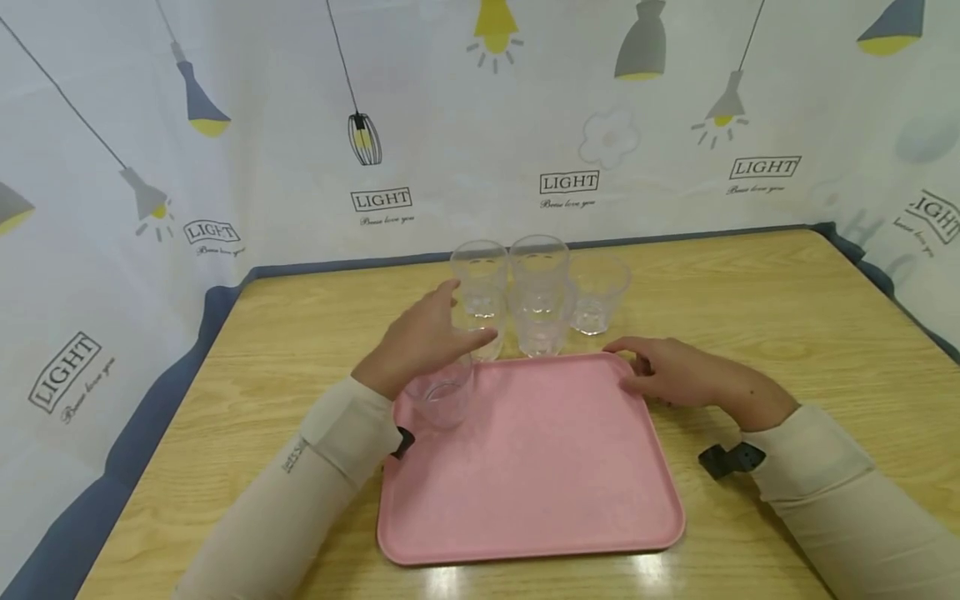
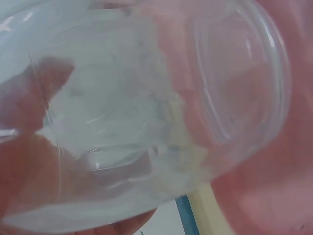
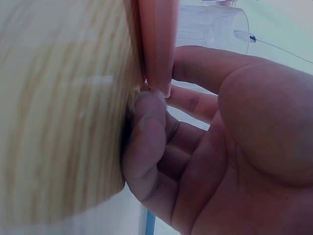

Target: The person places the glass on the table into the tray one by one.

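My left hand (image 1: 420, 337) is beside a clear plastic cup (image 1: 487, 321) behind the tray's far edge, its thumb and fingers spread apart. Whether they touch that cup I cannot tell. Another clear cup (image 1: 444, 400) stands on the far left corner of the pink tray (image 1: 555, 467), below the left wrist. A clear cup (image 2: 234, 83) fills much of the left wrist view, with the left hand seen through it. My right hand (image 1: 675, 371) grips the tray's far right corner. In the right wrist view, thumb and curled fingers pinch the tray edge (image 3: 159, 44).
Further clear cups (image 1: 540, 258) cluster behind the tray, with one cup (image 1: 597, 292) at the group's right. The wooden table (image 1: 787, 333) reaches back to a white cloth (image 1: 465, 200) printed with lamps.
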The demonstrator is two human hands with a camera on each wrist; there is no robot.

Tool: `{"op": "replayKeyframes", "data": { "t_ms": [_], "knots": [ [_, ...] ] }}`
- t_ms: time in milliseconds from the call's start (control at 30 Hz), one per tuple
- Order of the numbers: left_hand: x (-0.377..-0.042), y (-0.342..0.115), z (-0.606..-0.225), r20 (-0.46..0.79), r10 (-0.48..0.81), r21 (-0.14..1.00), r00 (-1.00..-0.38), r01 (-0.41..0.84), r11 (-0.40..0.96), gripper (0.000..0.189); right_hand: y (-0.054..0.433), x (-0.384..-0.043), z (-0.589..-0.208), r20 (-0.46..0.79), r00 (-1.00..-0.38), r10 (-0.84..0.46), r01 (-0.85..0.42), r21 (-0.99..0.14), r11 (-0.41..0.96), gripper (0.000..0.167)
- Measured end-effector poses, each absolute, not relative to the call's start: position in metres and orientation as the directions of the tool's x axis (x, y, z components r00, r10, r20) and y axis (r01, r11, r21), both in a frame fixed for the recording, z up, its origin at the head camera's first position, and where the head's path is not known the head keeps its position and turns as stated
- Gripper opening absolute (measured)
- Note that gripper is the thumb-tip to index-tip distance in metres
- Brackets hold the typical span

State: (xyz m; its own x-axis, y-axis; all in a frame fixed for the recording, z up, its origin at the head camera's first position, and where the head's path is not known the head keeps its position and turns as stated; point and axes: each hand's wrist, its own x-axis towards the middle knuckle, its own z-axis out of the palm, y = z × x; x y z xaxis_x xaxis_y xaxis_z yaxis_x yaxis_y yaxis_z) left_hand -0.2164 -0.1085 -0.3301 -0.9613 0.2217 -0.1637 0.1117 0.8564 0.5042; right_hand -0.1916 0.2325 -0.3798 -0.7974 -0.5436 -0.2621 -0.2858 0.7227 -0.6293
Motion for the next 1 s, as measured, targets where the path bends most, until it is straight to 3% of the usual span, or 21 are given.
{"op": "replayKeyframes", "data": {
  "t_ms": [400, 1000],
  "knots": [
    [-0.219, -0.110, -0.332, -0.140, 0.214, 0.500, -0.967, 0.117, 0.858, 0.096, 0.231, -0.191, -0.379, -0.242, -0.797, -0.553, -0.309, -0.623, 0.718, 0.053],
    [-0.217, -0.112, -0.319, -0.005, 0.224, 0.517, -0.975, 0.189, 0.835, 0.092, 0.231, -0.190, -0.379, -0.235, -0.797, -0.556, -0.322, -0.614, 0.721, 0.053]
  ]
}}
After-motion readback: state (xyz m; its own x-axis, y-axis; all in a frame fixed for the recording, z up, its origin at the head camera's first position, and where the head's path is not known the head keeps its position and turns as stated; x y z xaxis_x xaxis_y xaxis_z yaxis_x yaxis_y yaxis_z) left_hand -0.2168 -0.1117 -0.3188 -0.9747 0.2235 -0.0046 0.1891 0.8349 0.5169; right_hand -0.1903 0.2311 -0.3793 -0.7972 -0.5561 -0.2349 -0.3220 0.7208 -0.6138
